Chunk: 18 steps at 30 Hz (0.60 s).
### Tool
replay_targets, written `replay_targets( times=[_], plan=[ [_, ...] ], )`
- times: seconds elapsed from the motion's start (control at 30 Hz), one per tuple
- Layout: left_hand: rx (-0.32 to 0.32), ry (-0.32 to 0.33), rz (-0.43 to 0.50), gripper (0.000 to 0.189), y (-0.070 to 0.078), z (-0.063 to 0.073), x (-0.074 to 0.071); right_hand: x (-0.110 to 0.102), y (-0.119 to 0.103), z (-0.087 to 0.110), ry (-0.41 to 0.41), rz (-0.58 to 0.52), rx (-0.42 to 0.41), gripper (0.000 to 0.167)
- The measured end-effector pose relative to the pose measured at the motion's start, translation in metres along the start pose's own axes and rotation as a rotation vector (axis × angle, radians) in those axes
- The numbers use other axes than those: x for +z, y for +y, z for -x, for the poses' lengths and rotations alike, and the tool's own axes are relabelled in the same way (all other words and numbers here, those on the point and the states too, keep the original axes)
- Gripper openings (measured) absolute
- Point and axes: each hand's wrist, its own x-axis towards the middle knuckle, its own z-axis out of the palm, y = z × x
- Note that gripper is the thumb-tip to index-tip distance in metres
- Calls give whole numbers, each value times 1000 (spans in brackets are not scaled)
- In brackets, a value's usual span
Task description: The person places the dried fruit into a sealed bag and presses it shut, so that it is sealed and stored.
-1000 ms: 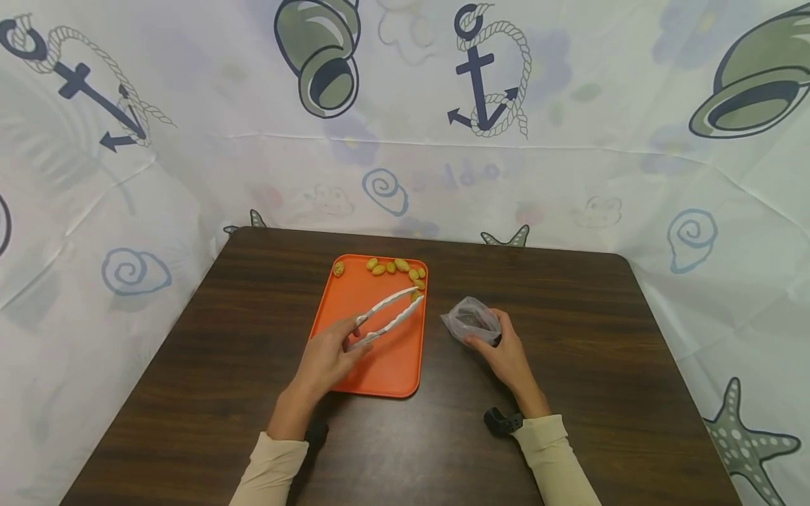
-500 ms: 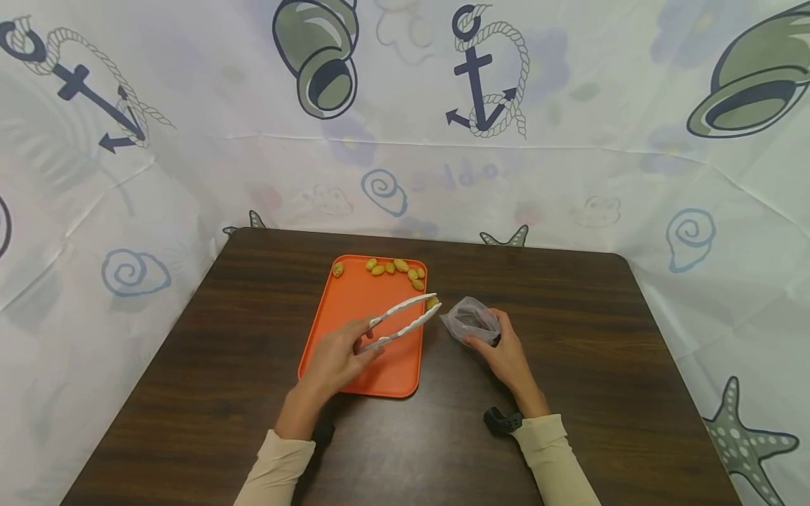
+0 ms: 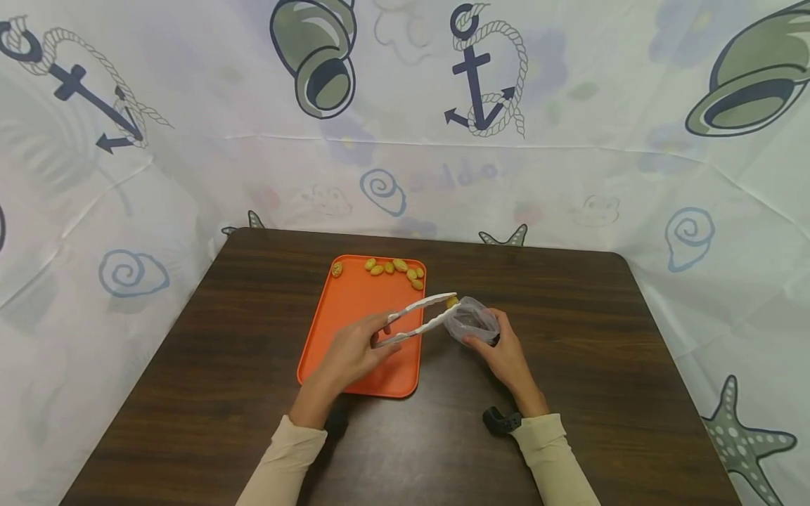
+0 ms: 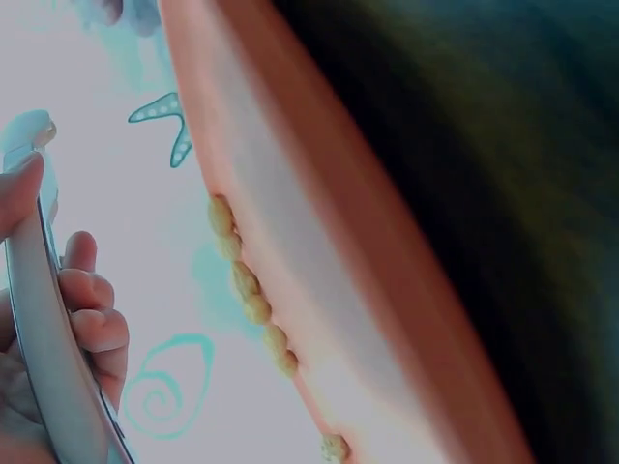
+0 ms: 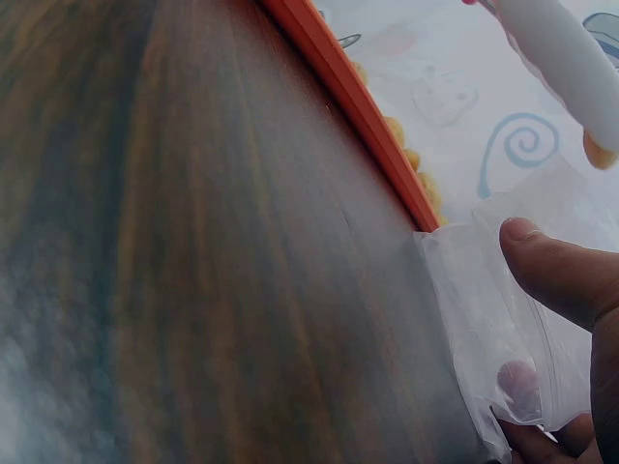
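Above the table (image 3: 601, 323), tongs (image 3: 436, 321) bring a yellowish piece (image 3: 452, 302) nearer the bag (image 3: 471, 323).

dark wood-grain table (image 3: 601, 337) | rounded corners | on it: orange tray (image 3: 354, 299)

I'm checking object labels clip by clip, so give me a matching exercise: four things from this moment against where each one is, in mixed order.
Things:
1. tongs
2. clear bag
3. orange tray
4. yellow piece beside the bag's mouth

Places:
A. lying on the dark table
B. between the tips of the tool
C. in the left hand
D. in the right hand

Right pairs: 1-C, 2-D, 3-A, 4-B
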Motion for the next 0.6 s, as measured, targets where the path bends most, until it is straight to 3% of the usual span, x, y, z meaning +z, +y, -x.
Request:
replay_targets(
  times=[0.6],
  plan=[
    [-10,-131,14,44,13,-19,8,-1,-2,1,-8,-10,0,71]
  ],
)
